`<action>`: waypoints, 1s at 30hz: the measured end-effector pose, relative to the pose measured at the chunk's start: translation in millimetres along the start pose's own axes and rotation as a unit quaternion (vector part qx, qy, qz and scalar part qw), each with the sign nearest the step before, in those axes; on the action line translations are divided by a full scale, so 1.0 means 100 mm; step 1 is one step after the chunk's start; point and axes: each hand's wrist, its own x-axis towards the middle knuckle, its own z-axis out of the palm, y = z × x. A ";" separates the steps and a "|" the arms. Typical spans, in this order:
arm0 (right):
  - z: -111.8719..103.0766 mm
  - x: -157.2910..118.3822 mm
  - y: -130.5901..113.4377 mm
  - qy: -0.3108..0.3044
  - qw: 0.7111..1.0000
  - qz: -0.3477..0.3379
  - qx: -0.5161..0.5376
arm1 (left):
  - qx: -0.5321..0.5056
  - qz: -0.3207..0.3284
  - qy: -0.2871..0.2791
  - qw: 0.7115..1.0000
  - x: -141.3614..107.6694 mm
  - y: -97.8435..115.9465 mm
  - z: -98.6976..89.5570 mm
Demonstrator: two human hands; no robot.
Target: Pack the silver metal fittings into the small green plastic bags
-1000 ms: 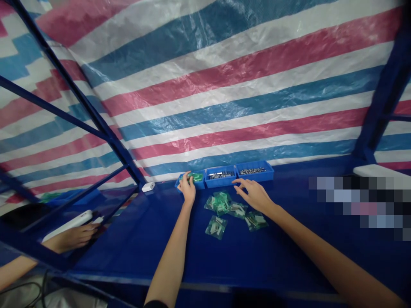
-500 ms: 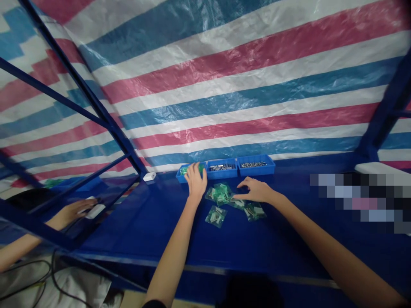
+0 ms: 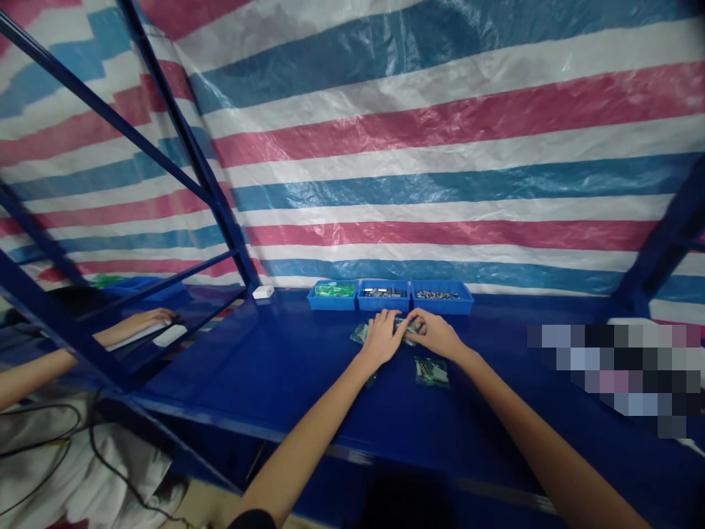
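Well, left hand point(image 3: 382, 339): over plastic packets point(image 3: 359, 333), grip hidden.
Right hand point(image 3: 439, 335): curled beside it, grip unclear.
Handling: we'd best pinch edges.

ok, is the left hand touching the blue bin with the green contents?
Apart. The head view shows blue tabletop between the left hand and the near wall of the blue bin.

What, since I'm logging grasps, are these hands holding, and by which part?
It cannot be told. The left hand and right hand are close together over small bags on the blue table, but their fingers hide any grip.
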 end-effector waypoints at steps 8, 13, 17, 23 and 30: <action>0.07 0.08 -0.06 0.053 0.964 0.007 0.259 | -0.143 0.017 0.103 0.984 0.14 -0.13 -0.05; 0.08 0.09 -0.08 0.138 0.961 -0.065 0.230 | -0.234 0.043 0.112 0.965 0.18 -0.18 -0.10; 0.07 0.09 -0.07 0.179 0.960 -0.094 0.194 | -0.243 0.110 0.120 0.956 0.20 -0.19 -0.15; 0.08 0.07 -0.09 0.143 0.969 -0.049 0.194 | -0.189 0.096 0.108 0.971 0.20 -0.21 -0.18; 0.03 0.01 -0.08 0.036 0.996 0.005 0.080 | -0.105 -0.021 0.226 0.968 0.20 -0.51 -0.41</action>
